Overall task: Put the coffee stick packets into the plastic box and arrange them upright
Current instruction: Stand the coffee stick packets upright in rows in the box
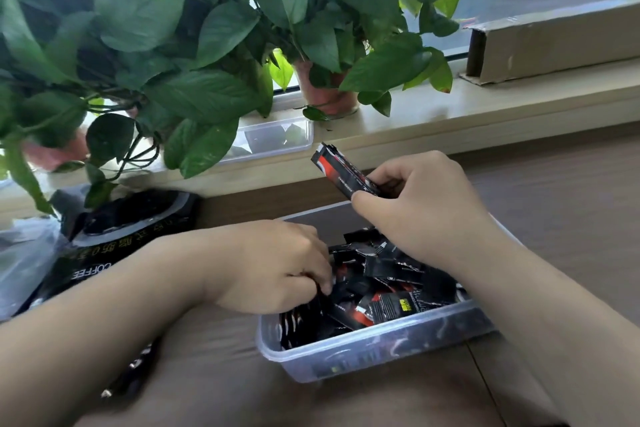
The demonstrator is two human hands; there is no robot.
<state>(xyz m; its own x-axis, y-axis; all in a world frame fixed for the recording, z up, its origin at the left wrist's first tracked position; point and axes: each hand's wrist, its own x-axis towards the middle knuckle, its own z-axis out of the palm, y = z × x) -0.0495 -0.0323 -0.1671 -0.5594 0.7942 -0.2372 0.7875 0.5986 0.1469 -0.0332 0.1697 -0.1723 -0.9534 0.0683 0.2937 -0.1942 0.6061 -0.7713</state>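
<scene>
- Gripping 1 slim bunch of packets (341,172), the right hand (426,204) hovers above the box's far end, with fingers and thumb curled round the bunch's lower end; the upper end tilts up and left, and the count inside the bunch cannot be told
- 1 plastic box (363,354) sits on the wooden table (571,218), holding a jumbled heap of coffee stick packets (381,291), too many to count, mostly flat or slanted
- The left hand (277,267) reaches in from the left, knuckles up, fingertips curled down and pinching packets at the heap's left edge
- 1 black coffee bag (114,239) lies left of the box; 1 clear tub (277,139) and 2 plant pots (325,97) stand on the windowsill (485,107)
</scene>
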